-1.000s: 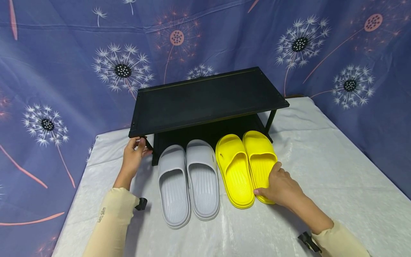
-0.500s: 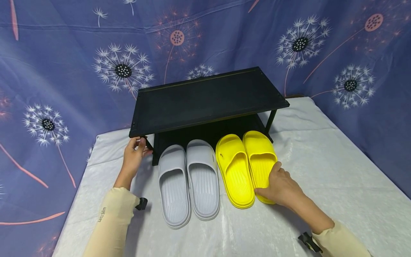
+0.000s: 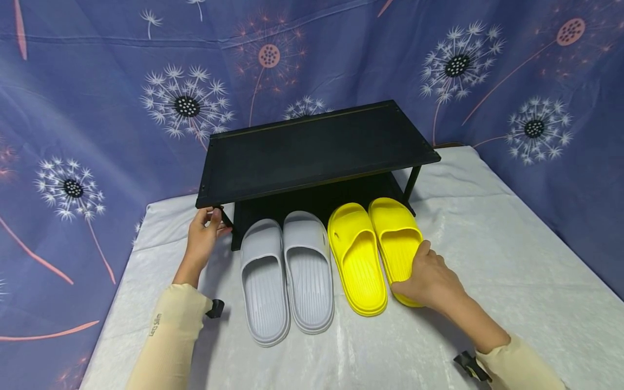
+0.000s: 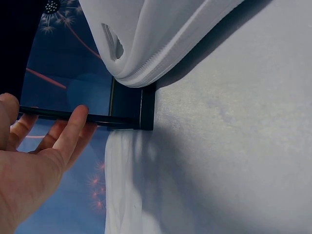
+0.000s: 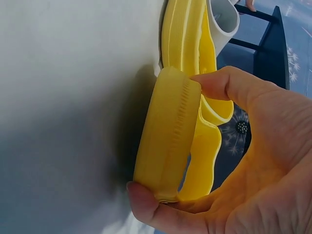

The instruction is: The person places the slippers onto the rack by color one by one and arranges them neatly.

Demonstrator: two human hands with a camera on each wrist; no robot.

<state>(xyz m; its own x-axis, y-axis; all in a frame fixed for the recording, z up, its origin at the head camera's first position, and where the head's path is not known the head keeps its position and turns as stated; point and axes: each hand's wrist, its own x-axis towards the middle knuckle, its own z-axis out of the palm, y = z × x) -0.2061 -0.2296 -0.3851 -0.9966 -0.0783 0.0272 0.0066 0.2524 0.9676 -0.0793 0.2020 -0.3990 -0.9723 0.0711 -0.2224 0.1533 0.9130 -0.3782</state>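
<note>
A person's right hand (image 3: 431,279) grips the heel half of the outer yellow slipper (image 3: 397,219); the other yellow slipper (image 3: 361,271) lies just to its left; the left hand (image 3: 202,233) holds the near left leg of a black two-tier rack (image 3: 317,149), just under its upper shelf; a pair of grey slippers (image 3: 309,287) lies beside the yellow ones, all toes toward the rack; white cloth (image 3: 512,260) covers the worktop; behind hangs a blue dandelion-print fabric (image 3: 341,54); cream sleeves (image 3: 168,338) cover both forearms.

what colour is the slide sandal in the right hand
The slide sandal is bright yellow, seen best in the head view.
</note>
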